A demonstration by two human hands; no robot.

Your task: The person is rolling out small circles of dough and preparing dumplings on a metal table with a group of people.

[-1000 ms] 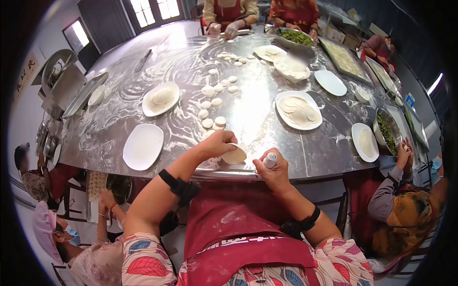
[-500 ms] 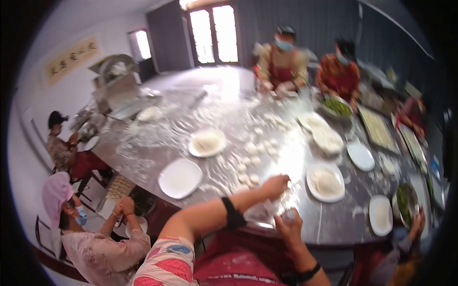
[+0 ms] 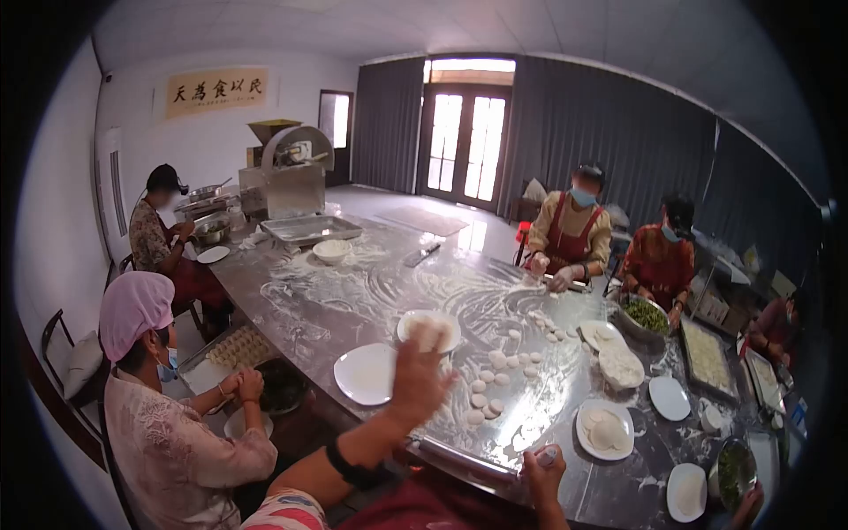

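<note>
Fingers of the left hand (image 3: 417, 375) pinch a dough wrapper (image 3: 430, 334) above the plate (image 3: 429, 329) at twelve o'clock; the right hand (image 3: 541, 473) grips a rolling pin (image 3: 547, 456) at four. Held loosely, the wrapper could drop short onto the floury table (image 3: 353, 300).

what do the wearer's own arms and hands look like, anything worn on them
Both hands are bare, no gloves. The left hand is motion-blurred; its forearm carries a black strap band wrapped just below the elbow, and above that sits a short sleeve of white fabric printed with red and blue leaf shapes. The right hand shows only at the bottom edge, so any band on that arm is out of view.
</note>
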